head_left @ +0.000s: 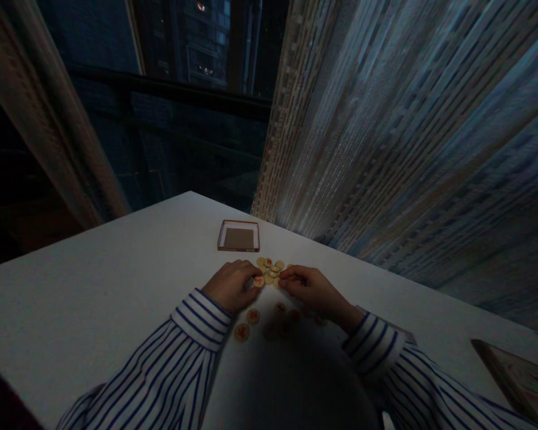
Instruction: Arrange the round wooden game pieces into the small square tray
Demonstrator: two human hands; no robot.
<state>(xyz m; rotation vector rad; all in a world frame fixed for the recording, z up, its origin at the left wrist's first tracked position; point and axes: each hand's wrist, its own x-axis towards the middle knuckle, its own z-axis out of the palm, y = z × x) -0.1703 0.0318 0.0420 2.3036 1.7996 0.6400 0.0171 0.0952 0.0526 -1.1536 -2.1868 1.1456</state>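
My left hand (235, 283) pinches a round Chinese chess piece (258, 280) between thumb and finger, its red character facing up. Just beyond it lies a loose pile of pale wooden pieces (273, 272), one showing a red mark. At the pile's right edge, my right hand (311, 289) is closed, thumb and fingertips together at a pale piece (277, 283). Nearer my body, two red-marked pieces (253, 316) (241, 332) lie face up below my left hand. Several more pieces (280, 309) lie in my shadow, their characters hard to read.
A shallow open box part (239, 239) with a brown bottom sits beyond my hands on the white table (152, 251). At the right lies a flat, dark-edged patterned object (520, 376). A string curtain (341, 119) hangs along the table's far right edge.
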